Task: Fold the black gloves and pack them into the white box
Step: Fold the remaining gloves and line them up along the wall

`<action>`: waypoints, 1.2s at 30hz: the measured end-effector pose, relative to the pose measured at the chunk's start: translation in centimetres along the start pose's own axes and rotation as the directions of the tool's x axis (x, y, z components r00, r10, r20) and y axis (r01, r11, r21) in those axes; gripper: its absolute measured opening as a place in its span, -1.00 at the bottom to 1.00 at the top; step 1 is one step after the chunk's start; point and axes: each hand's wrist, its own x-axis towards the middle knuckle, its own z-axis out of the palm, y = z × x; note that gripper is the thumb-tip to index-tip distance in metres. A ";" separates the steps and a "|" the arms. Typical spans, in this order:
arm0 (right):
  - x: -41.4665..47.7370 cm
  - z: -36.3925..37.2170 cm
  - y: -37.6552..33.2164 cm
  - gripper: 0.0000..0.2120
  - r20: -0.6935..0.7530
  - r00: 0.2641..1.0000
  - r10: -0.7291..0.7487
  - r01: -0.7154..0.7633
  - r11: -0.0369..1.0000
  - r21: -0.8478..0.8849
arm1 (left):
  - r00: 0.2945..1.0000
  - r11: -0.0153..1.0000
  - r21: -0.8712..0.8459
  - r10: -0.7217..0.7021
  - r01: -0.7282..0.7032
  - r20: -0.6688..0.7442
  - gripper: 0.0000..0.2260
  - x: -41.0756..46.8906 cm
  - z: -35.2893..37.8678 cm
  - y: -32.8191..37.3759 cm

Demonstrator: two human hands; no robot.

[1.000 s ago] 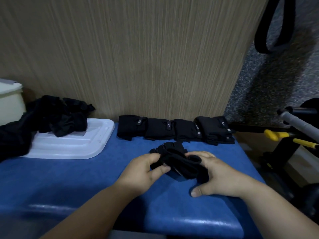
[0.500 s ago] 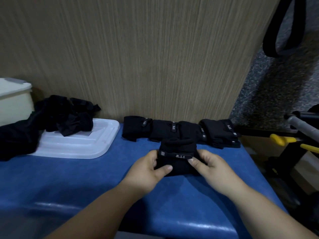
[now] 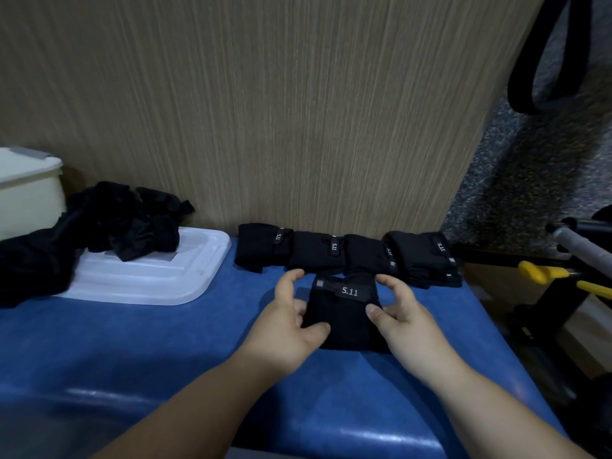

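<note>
Black cloth, left hand (image 3: 288,321): fingers curled round the left side of the folded glove (image 3: 344,319), thumb pressed on top.
Right hand (image 3: 402,318): curled round the glove's right side, thumb on top.
Glove: flat on the blue desk (image 3: 132,342) between both hands.
Just beyond the fingertips: row of folded gloves (image 3: 331,250), touching the held one.
Far left of the left hand: loose gloves (image 3: 126,223) on a white lid (image 3: 149,279), white box (image 3: 26,193) behind.
</note>
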 end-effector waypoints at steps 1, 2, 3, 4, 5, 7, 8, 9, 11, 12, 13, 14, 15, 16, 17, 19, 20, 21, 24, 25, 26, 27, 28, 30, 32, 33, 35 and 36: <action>0.0 -0.1 0.0 -0.63 -0.006 1.000 0.002 -0.002 1.000 -0.007 | 1.000 1.000 0.000 0.002 -0.002 0.013 -0.32 -0.1 -0.1 0.1; 0.1 -0.2 0.0 -0.63 -0.006 1.000 0.008 -0.008 1.000 -0.017 | 1.000 1.000 -0.004 -0.004 0.004 0.024 -0.33 -0.2 -0.2 0.2; 0.1 -0.2 0.1 -0.64 -0.003 1.000 0.014 -0.014 1.000 -0.025 | 0.999 1.000 -0.016 -0.014 0.015 0.032 -0.34 -0.2 -0.3 0.2; 0.2 -0.3 0.1 -0.64 0.001 1.000 0.020 -0.020 0.999 -0.035 | 0.999 0.999 -0.030 -0.023 0.024 0.037 -0.35 -0.2 -0.3 0.3; 0.2 -0.3 0.2 -0.64 0.005 1.000 0.028 -0.028 0.999 -0.047 | 0.999 0.999 -0.039 -0.029 0.031 0.037 -0.36 -0.2 -0.3 0.3; 0.3 -0.2 0.2 -0.65 0.003 0.999 0.034 -0.034 0.996 -0.086 | 0.999 0.998 -0.056 -0.029 0.030 0.030 -0.36 -0.2 -0.2 0.3; 0.2 -0.3 0.2 -0.65 -0.002 1.000 0.028 -0.028 0.993 -0.115 | 0.999 0.997 -0.070 -0.026 0.028 0.024 -0.37 -0.1 -0.1 0.2; 0.2 -0.3 0.2 -0.66 -0.010 1.000 0.018 -0.019 0.989 -0.149 | 1.000 0.996 -0.080 -0.026 0.027 0.012 -0.37 0.0 0.0 0.1; 0.0 -0.4 0.2 -0.70 -0.022 1.000 -0.005 0.000 0.973 -0.229 | 0.999 0.999 -0.051 -0.019 0.017 -0.038 -0.42 0.2 0.2 -0.3; -0.1 -0.5 0.2 -0.72 -0.027 0.999 -0.020 0.011 0.960 -0.279 | 0.997 1.000 0.004 0.009 -0.008 -0.074 -0.45 0.1 0.2 -0.4; -0.2 -0.4 0.2 -0.72 -0.036 0.999 -0.035 0.021 0.942 -0.336 | 0.992 0.995 0.083 0.065 -0.056 -0.104 -0.48 0.1 0.3 -0.6; -0.4 -0.4 0.0 -0.69 -0.051 0.997 -0.051 0.027 0.922 -0.386 | 0.982 0.976 0.179 0.146 -0.124 -0.116 -0.50 -0.1 0.4 -0.6; -0.5 -0.3 -0.1 -0.64 -0.068 0.995 -0.066 0.032 0.908 -0.417 | 0.965 0.939 0.275 0.241 -0.205 -0.102 -0.52 -0.2 0.5 -0.7; -0.6 -0.3 -0.3 -0.57 -0.078 0.993 -0.084 0.043 0.903 -0.427 | 0.943 0.888 0.363 0.326 -0.282 -0.066 -0.54 -0.3 0.6 -0.7; -0.8 -0.2 -0.4 -0.51 -0.076 0.991 -0.106 0.064 0.904 -0.423 | 0.926 0.836 0.435 0.376 -0.334 -0.013 -0.55 -0.4 0.6 -0.6; -0.9 -0.3 -0.5 -0.44 -0.044 0.982 -0.185 0.152 0.902 -0.403 | 0.921 0.760 0.531 0.372 -0.376 0.119 -0.58 -0.5 0.9 -0.5; -0.9 -0.3 -0.5 -0.44 -0.005 0.972 -0.237 0.214 0.888 -0.407 | 0.925 0.735 0.564 0.335 -0.376 0.181 -0.57 -0.5 1.0 -0.7; -0.8 -0.3 -0.4 -0.44 0.052 0.958 -0.282 0.277 0.862 -0.425 | 0.928 0.714 0.593 0.293 -0.372 0.230 -0.55 -0.5 1.2 -0.8; -0.6 -0.3 -0.2 -0.52 0.243 0.925 -0.293 0.376 0.805 -0.459 | 0.929 0.679 0.638 0.210 -0.363 0.305 -0.50 -0.2 1.4 -1.1; -0.5 -0.3 -0.1 -0.53 0.282 0.924 -0.259 0.366 0.813 -0.452 | 0.929 0.673 0.646 0.194 -0.360 0.315 -0.49 -0.1 1.3 -1.2; -0.5 -0.4 0.1 -0.55 0.304 0.925 -0.226 0.348 0.825 -0.446 | 0.929 0.663 0.658 0.182 -0.357 0.322 -0.48 0.1 1.2 -1.3; -0.4 -0.5 0.3 -0.55 0.318 0.927 -0.201 0.334 0.830 -0.448 | 0.929 0.652 0.669 0.170 -0.356 0.329 -0.48 0.2 1.1 -1.4; -0.4 -0.6 0.4 -0.55 0.327 0.927 -0.182 0.324 0.826 -0.461 | 0.928 0.644 0.677 0.160 -0.356 0.336 -0.47 0.3 1.0 -1.5; -0.3 -0.7 0.4 -0.55 0.337 0.929 -0.154 0.314 0.812 -0.493 | 0.927 0.638 0.684 0.143 -0.355 0.347 -0.48 0.3 0.6 -1.5; -0.3 -0.9 0.0 -0.55 0.328 0.932 -0.150 0.310 0.798 -0.516 | 0.927 0.633 0.689 0.140 -0.354 0.348 -0.49 0.4 0.1 -1.5; -0.3 -1.0 -0.2 -0.55 0.316 0.936 -0.154 0.309 0.789 -0.531 | 0.931 0.632 0.694 0.134 -0.345 0.340 -0.50 0.5 -0.2 -1.6; -0.4 -1.2 -0.5 -0.54 0.286 0.945 -0.158 0.299 0.774 -0.559 | 0.949 0.643 0.705 0.122 -0.298 0.289 -0.50 0.9 -0.8 -1.9; -0.5 -1.3 -0.7 -0.56 0.272 0.950 -0.151 0.284 0.775 -0.564 | 0.964 0.654 0.712 0.117 -0.256 0.239 -0.51 1.0 -1.1 -2.0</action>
